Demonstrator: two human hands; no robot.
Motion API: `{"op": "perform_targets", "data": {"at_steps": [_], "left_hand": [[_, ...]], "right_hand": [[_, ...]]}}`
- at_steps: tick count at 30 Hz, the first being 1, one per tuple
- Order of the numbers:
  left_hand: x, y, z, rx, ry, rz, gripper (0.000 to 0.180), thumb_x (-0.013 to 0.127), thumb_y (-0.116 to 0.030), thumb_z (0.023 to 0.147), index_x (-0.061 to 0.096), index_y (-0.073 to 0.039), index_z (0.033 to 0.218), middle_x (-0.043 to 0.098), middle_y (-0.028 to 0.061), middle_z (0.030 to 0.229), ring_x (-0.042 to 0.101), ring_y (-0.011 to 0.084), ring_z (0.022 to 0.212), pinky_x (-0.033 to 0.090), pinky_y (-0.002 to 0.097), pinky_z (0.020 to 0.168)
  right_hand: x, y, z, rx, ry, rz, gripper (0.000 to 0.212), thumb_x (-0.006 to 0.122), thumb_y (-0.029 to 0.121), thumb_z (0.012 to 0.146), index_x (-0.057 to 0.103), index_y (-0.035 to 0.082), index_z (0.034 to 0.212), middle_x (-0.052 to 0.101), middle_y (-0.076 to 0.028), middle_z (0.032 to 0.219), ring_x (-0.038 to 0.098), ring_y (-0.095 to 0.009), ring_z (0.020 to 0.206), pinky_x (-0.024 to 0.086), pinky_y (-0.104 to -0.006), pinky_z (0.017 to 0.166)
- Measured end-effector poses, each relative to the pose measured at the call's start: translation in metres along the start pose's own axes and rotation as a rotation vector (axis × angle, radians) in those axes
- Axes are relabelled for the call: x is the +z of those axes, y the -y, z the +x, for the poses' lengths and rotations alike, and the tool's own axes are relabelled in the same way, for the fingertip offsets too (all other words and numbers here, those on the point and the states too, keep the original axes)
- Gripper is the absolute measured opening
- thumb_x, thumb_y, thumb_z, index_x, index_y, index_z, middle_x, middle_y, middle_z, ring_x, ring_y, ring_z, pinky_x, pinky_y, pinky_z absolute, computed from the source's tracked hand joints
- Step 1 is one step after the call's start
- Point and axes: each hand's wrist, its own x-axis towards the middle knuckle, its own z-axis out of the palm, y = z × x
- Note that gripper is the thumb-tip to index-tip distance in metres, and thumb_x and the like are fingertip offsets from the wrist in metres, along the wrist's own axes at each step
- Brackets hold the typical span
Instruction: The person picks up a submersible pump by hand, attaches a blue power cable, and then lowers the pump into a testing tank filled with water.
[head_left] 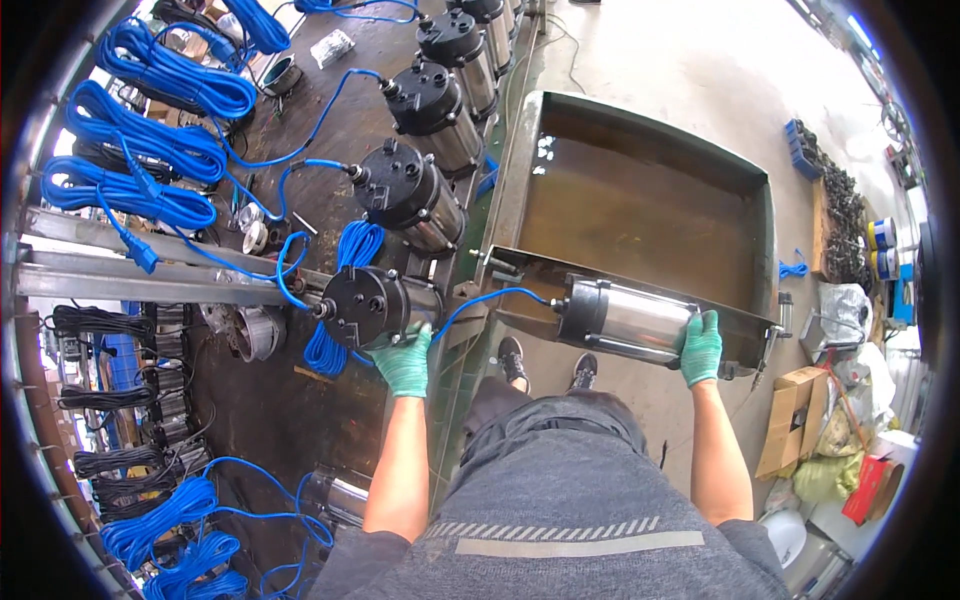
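Note:
My left hand (404, 362), in a green glove, grips the near lower side of a submersible pump (368, 305) with a black cap and steel body. That pump is on the edge of the dark workbench, its blue cable running left; some fingertips are hidden against it. My right hand (702, 350), gloved alike, is wrapped round the far right end of a second steel pump (640, 318). This one lies on its side across the near end of a metal water tank (640, 268), black cap to the left. A blue cable (490, 297) leads from its cap back toward the bench.
More pumps (408, 185) stand in a row along the bench edge. Coiled blue cables (150, 140) lie at the far left. Brownish water (650, 190) fills the tank. Cardboard (795, 420) and bags lie on the floor at right; my shoes (585, 370) are below the tank.

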Motion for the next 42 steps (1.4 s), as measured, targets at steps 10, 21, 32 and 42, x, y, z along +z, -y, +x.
{"op": "perform_targets", "data": {"at_steps": [10, 21, 32, 42], "left_hand": [[0.010, 0.005, 0.005, -0.041, 0.001, -0.243, 0.086, 0.085, 0.006, 0.069, 0.029, -0.004, 0.134, 0.065, 0.0084, 0.103, 0.067, 0.0191, 0.083, 0.062, 0.0354, 0.082], [0.045, -0.010, 0.057, -0.395, -0.040, -0.954, 0.068, 0.081, -0.015, 0.077, 0.037, -0.007, 0.128, 0.058, 0.0082, 0.096, 0.058, 0.0214, 0.084, 0.056, 0.0466, 0.080], [0.038, 0.022, 0.052, 0.034, 0.001, -0.047, 0.101, 0.091, -0.003, 0.068, 0.028, 0.003, 0.147, 0.048, 0.0144, 0.138, 0.051, 0.0269, 0.123, 0.041, 0.0396, 0.112], [0.112, -0.022, -0.064, 0.038, 0.775, -0.133, 0.028, 0.064, -0.011, 0.099, 0.057, -0.001, 0.124, 0.063, 0.0073, 0.114, 0.059, 0.0153, 0.104, 0.048, 0.0303, 0.095]], "right_hand": [[-0.005, 0.009, 0.001, -0.039, -0.008, -0.195, 0.030, 0.049, 0.032, 0.105, 0.053, 0.004, 0.096, 0.055, -0.012, 0.068, 0.052, -0.022, 0.062, 0.046, -0.0404, 0.062], [-0.002, -0.002, -0.003, -0.117, -0.061, -0.141, 0.028, 0.049, 0.032, 0.104, 0.052, 0.007, 0.094, 0.056, -0.011, 0.069, 0.051, -0.018, 0.061, 0.045, -0.0372, 0.058], [-0.002, 0.016, -0.004, -0.020, -0.067, -0.342, 0.030, 0.051, 0.036, 0.102, 0.056, 0.006, 0.103, 0.067, -0.027, 0.084, 0.063, -0.050, 0.084, 0.048, -0.0537, 0.072], [0.000, 0.027, -0.008, 0.098, -0.082, -0.322, 0.034, 0.052, 0.042, 0.099, 0.057, 0.009, 0.107, 0.069, -0.026, 0.092, 0.065, -0.050, 0.091, 0.052, -0.0565, 0.079]]}}
